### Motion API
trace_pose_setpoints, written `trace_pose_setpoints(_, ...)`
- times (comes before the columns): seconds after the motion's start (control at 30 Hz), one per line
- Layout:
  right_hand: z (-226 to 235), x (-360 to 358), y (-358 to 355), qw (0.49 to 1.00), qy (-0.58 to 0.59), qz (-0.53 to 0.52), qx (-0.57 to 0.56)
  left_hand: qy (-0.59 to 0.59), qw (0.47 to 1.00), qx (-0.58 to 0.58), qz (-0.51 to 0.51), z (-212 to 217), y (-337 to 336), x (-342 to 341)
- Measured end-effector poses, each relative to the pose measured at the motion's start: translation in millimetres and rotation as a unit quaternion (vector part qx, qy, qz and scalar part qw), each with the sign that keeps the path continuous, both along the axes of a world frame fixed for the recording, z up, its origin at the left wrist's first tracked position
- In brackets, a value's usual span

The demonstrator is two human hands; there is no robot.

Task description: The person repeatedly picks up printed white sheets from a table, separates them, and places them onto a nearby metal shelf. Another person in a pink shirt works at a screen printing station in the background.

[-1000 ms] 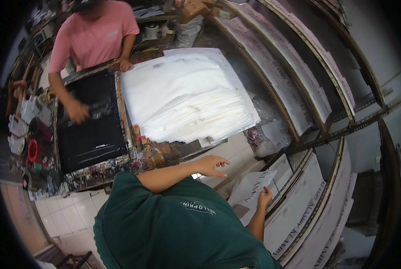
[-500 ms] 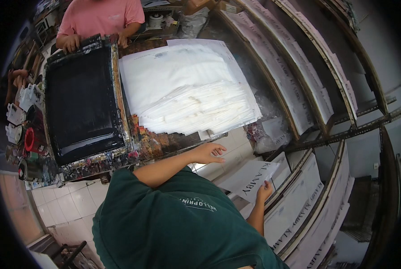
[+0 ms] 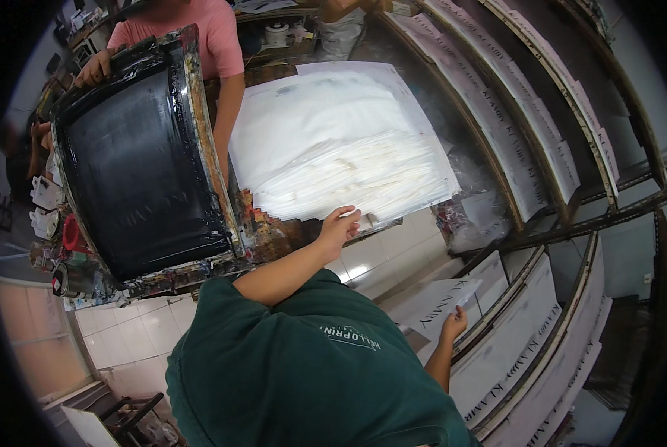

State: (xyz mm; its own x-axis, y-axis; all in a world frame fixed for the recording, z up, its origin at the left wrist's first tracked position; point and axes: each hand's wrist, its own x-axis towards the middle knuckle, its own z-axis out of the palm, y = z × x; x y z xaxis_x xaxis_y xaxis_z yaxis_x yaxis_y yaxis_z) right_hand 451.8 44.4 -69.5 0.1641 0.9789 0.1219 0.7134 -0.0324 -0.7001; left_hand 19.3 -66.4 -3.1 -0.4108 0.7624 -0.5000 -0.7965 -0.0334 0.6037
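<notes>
My left hand [image 3: 337,229] is at the near edge of a thick stack of white sheets [image 3: 341,127], fingers loosely curled and apart, with no sheet seen between them. On my right, my right hand [image 3: 455,322] is closed on the edge of a printed white sheet [image 3: 436,305] with dark lettering. That sheet lies beside the drying rack [image 3: 568,316], where similar printed sheets rest on sloping shelves. Left of the stack, a screen-printing frame [image 3: 140,164] coated in black ink is tilted up, held by a co-worker's hand [image 3: 95,68].
The co-worker in a pink shirt [image 3: 218,45] stands across the ink-stained table, one arm reaching down beside the frame. Ink tubs, among them a red container [image 3: 74,233], crowd the table's left end. More rack shelves [image 3: 490,112] with printed sheets rise at the far right.
The co-worker has lifted the screen frame from flat to tilted and reached an arm down beside it. My left hand has moved up to the stack's near edge; my right hand keeps its sheet.
</notes>
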Motion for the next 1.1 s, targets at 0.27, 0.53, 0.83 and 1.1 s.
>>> trace_pose_setpoints(0.27,4,-13,3,0.999,-0.006,0.032,0.0,-0.12,0.972,0.021,0.201,-36,-29,-26)
trace_pose_setpoints(0.53,-4,-5,14,0.997,-0.002,0.067,0.039,-0.175,0.916,0.067,0.356,-57,-41,-74)
trace_pose_setpoints(0.83,53,-35,5,0.994,0.03,0.069,0.074,-0.182,0.858,0.047,0.477,-71,27,-145)
trace_pose_setpoints(1.1,66,-15,-14,0.991,0.042,0.002,0.127,0.45,0.769,-0.192,0.411,-23,69,-113)
